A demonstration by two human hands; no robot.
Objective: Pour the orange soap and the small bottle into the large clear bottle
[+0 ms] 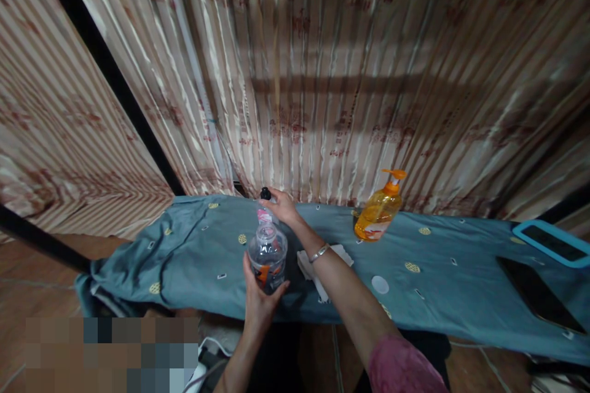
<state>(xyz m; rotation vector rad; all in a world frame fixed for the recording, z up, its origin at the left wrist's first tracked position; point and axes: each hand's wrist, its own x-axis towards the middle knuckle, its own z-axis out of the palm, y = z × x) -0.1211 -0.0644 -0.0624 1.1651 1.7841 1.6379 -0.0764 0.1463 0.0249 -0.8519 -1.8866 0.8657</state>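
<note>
My left hand (259,301) grips a clear plastic bottle (268,253) with an orange-and-dark label, holding it upright over the near side of the blue-grey cloth (193,245). My right hand (282,206) reaches beyond the bottle and pinches a small black cap (265,193) above a pink-and-white object (264,215) that sits right behind the bottle's mouth. A silver bracelet (319,252) circles my right wrist. A crumpled white tissue (310,267) lies under my right forearm.
An orange pump dispenser bottle (378,212) stands at the back right. A white round lid (380,284) lies on the cloth near the front. A dark phone (537,295) and a blue-rimmed tablet (550,242) lie at far right. Striped curtains (322,92) hang behind.
</note>
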